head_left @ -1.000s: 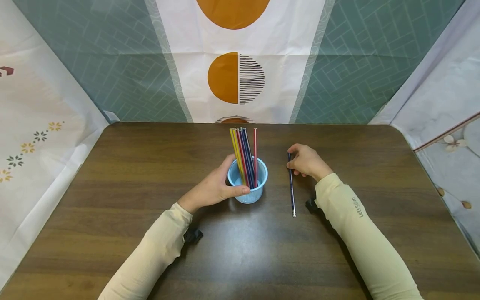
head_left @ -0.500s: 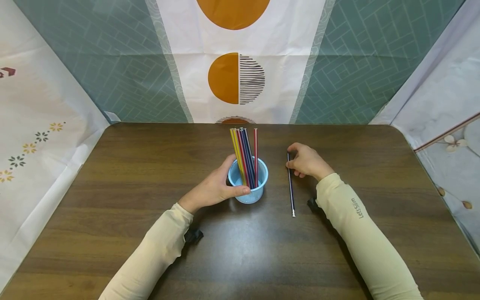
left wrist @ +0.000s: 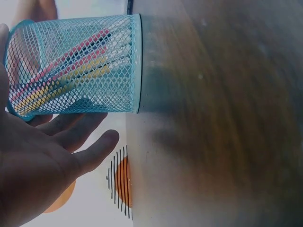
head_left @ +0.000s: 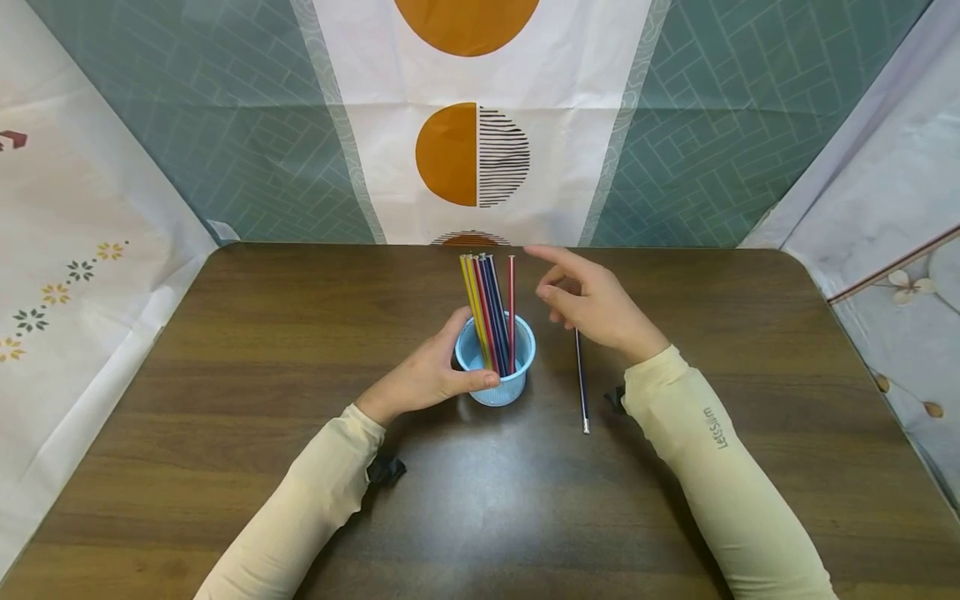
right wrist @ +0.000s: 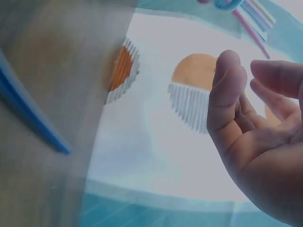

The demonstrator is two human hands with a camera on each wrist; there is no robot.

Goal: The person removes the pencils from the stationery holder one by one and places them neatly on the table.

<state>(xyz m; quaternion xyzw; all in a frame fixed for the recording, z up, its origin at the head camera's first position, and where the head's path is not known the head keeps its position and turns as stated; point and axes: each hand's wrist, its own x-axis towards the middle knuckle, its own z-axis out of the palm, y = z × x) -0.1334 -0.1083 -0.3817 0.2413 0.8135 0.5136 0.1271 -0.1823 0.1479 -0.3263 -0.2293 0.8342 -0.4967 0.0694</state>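
Observation:
A light blue mesh pencil cup (head_left: 504,393) stands upright on the table. Yellow, red and dark blue pencils (head_left: 489,312) lean inside it, one red pencil (head_left: 512,304) apart from the rest. My left hand (head_left: 416,382) holds the cup near its rim, thumb in front and fingers round the far side. In the left wrist view the pencils show through the mesh wall (left wrist: 135,71). One dark blue pencil (head_left: 582,383) lies on the table right of the cup. My right hand (head_left: 603,308) is raised over its far end, index finger extended, holding nothing.
The brown wooden table (head_left: 247,358) reaches back to a patterned cloth (head_left: 360,125) hanging behind it. White cloths hang at the left (head_left: 82,208) and right (head_left: 885,167) sides.
My right hand has let go of the dark blue pencil, lifted and moved left and away from me. The pencil stays on the table. My left hand keeps its hold on the cup.

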